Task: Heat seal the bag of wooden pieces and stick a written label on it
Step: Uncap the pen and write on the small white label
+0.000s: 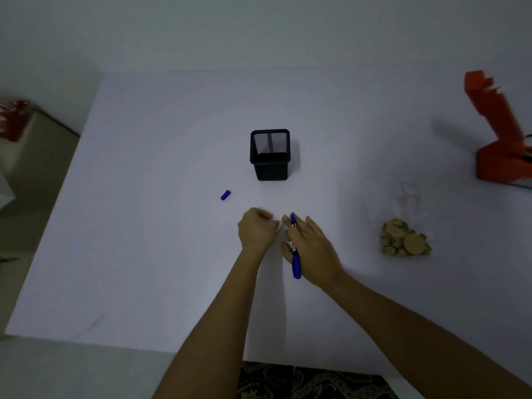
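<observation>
A clear plastic bag of wooden pieces [404,237] lies on the white table [144,226] at the right, its empty upper part crumpled. An orange heat sealer [501,133] stands at the far right edge with its arm raised. My right hand [309,247] holds a blue marker [295,254], tip pointing away from me. My left hand [256,230] is curled just left of it, fingers pinching a small white label [280,226] between the two hands. The marker's blue cap [225,194] lies loose on the table to the left.
A black mesh pen holder [270,154] stands at the table's middle, beyond my hands. A low ledge with a red object [14,119] sits off the table at the far left. A dark patterned floor shows below the table's near edge.
</observation>
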The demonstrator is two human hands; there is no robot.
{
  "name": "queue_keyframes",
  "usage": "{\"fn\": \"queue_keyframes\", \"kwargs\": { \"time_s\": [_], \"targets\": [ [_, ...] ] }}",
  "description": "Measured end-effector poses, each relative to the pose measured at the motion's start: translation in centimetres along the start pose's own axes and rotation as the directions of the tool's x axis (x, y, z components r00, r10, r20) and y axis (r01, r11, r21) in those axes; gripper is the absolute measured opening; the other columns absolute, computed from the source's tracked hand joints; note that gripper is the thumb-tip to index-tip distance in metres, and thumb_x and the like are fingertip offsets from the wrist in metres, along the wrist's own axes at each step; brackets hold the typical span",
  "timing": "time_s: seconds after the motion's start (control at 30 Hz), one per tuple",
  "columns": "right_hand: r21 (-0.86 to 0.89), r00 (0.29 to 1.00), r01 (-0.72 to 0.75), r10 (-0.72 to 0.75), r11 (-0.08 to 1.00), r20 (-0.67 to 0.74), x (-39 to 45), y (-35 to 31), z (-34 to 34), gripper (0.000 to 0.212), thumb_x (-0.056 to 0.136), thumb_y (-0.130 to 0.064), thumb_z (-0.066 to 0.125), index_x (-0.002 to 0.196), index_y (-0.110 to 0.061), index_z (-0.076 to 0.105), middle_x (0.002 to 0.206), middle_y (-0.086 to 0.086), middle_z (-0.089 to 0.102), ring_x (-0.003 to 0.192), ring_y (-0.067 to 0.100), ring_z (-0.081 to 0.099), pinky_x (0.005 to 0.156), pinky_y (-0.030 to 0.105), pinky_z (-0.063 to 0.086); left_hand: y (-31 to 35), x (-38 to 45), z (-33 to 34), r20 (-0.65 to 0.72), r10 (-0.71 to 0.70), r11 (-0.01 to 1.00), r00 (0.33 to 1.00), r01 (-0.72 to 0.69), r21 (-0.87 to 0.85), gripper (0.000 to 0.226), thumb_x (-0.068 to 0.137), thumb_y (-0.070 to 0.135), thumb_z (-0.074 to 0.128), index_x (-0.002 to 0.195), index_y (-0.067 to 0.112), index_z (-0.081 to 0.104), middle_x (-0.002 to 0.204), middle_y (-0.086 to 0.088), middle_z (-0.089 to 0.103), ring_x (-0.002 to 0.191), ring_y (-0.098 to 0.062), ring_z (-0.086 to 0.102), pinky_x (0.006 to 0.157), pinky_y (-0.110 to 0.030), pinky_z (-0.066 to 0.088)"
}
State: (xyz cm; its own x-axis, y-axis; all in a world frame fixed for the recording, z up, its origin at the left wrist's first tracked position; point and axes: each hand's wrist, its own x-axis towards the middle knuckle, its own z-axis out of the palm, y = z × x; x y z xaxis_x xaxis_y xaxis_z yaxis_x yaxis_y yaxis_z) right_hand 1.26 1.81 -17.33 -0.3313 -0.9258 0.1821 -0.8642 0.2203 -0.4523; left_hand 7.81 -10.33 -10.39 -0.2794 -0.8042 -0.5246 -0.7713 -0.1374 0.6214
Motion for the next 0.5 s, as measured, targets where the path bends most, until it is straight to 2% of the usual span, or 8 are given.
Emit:
{"fn": "queue_keyframes", "kwargs": {
  "time_s": [0.07, 0.13, 0.2, 0.27, 0.33, 0.4, 0.5],
  "targets": [
    [0.077, 0.997, -0.059, 0.063, 0.995, -0.043, 0.7, -1.0, -0.5, 0.039, 0.074, -0.014, 0.078, 0.108, 0.002, 0.064, 0.094, 0.015, 0.072, 0.087, 0.027, 0.069, 0.094, 0.046, 0.052, 0.2, 0.0, 0.0, 0.002, -0.009, 1.000, 1.000, 0.009, -0.012, 0.022, 0.081, 0.008, 0.068, 0.103, 0.008, 0.063, 0.101, -0.007, 0.065, 0.091, -0.019, 0.062, 0.078, -0.028, 0.050],
    [0.094, 0.994, -0.083, 0.089, 0.992, -0.066, 1.4, -1.9, -0.9, 0.026, 0.074, -0.011, 0.072, 0.097, 0.000, 0.065, 0.086, 0.013, 0.070, 0.078, 0.026, 0.067, 0.082, 0.039, 0.057, 0.4, -0.1, -0.1, -0.010, -0.021, 1.000, 1.000, 0.021, -0.019, 0.026, 0.081, 0.007, 0.068, 0.106, 0.008, 0.061, 0.102, -0.005, 0.062, 0.090, -0.016, 0.058, 0.075, -0.025, 0.045],
    [0.128, 0.991, -0.092, 0.104, 0.988, -0.089, 1.9, -2.7, -1.3, 0.016, 0.079, -0.015, 0.055, 0.086, -0.004, 0.064, 0.078, 0.009, 0.067, 0.069, 0.020, 0.063, 0.075, 0.028, 0.052, 0.5, -0.2, -0.1, -0.019, -0.023, 1.000, 1.000, 0.022, -0.020, 0.027, 0.082, 0.004, 0.065, 0.108, 0.008, 0.060, 0.106, -0.006, 0.063, 0.090, -0.015, 0.056, 0.074, -0.024, 0.043],
    [0.171, 0.988, -0.087, 0.106, 0.982, -0.109, 2.2, -3.0, -1.7, 0.021, 0.084, -0.019, 0.043, 0.077, -0.007, 0.058, 0.069, 0.007, 0.062, 0.061, 0.013, 0.053, 0.068, 0.022, 0.047, 0.6, -0.3, -0.2, -0.018, -0.025, 0.999, 1.000, 0.025, -0.026, 0.028, 0.082, 0.001, 0.062, 0.109, 0.008, 0.059, 0.108, -0.007, 0.063, 0.089, -0.016, 0.057, 0.074, -0.025, 0.044],
    [0.175, 0.987, -0.082, 0.104, 0.981, -0.121, 2.5, -3.0, -2.1, 0.022, 0.086, -0.020, 0.039, 0.073, -0.009, 0.054, 0.065, 0.005, 0.060, 0.059, 0.007, 0.042, 0.061, 0.021, 0.045, 0.7, -0.4, -0.2, -0.005, -0.031, 0.998, 1.000, 0.030, -0.049, 0.031, 0.080, -0.001, 0.061, 0.109, 0.009, 0.058, 0.108, -0.009, 0.063, 0.091, -0.021, 0.061, 0.077, -0.029, 0.050],
    [0.174, 0.988, -0.078, 0.100, 0.982, -0.120, 2.5, -3.0, -2.2, 0.023, 0.086, -0.022, 0.039, 0.073, -0.009, 0.052, 0.064, 0.006, 0.059, 0.059, 0.006, 0.040, 0.060, 0.019, 0.041, 0.7, -0.6, -0.2, 0.015, -0.019, 0.998, 1.000, 0.020, -0.055, 0.035, 0.079, -0.001, 0.061, 0.112, 0.010, 0.056, 0.105, -0.008, 0.062, 0.090, -0.022, 0.062, 0.077, -0.030, 0.051],
    [0.242, 0.988, -0.111, 0.134, 0.964, -0.079, 2.6, -3.2, -2.5, 0.028, 0.087, -0.025, 0.036, 0.072, -0.007, 0.052, 0.062, 0.009, 0.059, 0.057, 0.008, 0.042, 0.058, 0.018, 0.037, 0.6, -0.7, -0.5, 0.049, 0.064, 0.998, 0.997, -0.064, -0.004, 0.029, 0.082, 0.002, 0.061, 0.110, 0.009, 0.060, 0.097, -0.005, 0.061, 0.081, -0.015, 0.056, 0.068, -0.020, 0.045]
  ]
}}
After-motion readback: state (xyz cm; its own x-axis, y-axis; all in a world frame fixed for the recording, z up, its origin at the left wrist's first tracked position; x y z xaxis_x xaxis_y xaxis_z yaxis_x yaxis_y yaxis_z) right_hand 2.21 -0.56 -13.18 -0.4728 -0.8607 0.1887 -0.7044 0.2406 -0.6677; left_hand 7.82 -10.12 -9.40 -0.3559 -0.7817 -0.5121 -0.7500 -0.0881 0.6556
